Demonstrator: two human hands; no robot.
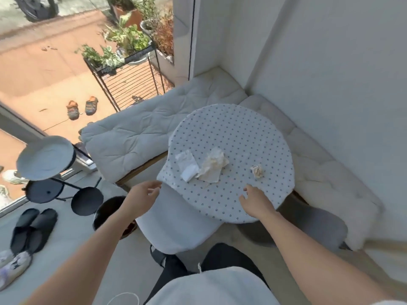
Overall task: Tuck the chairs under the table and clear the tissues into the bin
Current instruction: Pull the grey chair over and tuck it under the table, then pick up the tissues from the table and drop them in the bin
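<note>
A round table (242,133) with a dotted white cloth stands in the corner. On it lie a folded white tissue (187,166), a crumpled cream tissue (212,166) and a small balled tissue (257,171). A white-cushioned chair (176,223) sits partly under the table's near edge, and a grey chair (317,227) shows at its right. A dark round bin (108,211) stands on the floor left of the white chair. My left hand (143,197) hovers open above the white chair. My right hand (255,200) is open over the table's near edge.
White bench cushions (141,133) wrap the corner behind the table. A black stand with a white plate (45,158) and round trays stands at left. Dark slippers (33,230) and pale shoes lie on the floor. Beyond the glass are a plant rack (127,80) and sandals.
</note>
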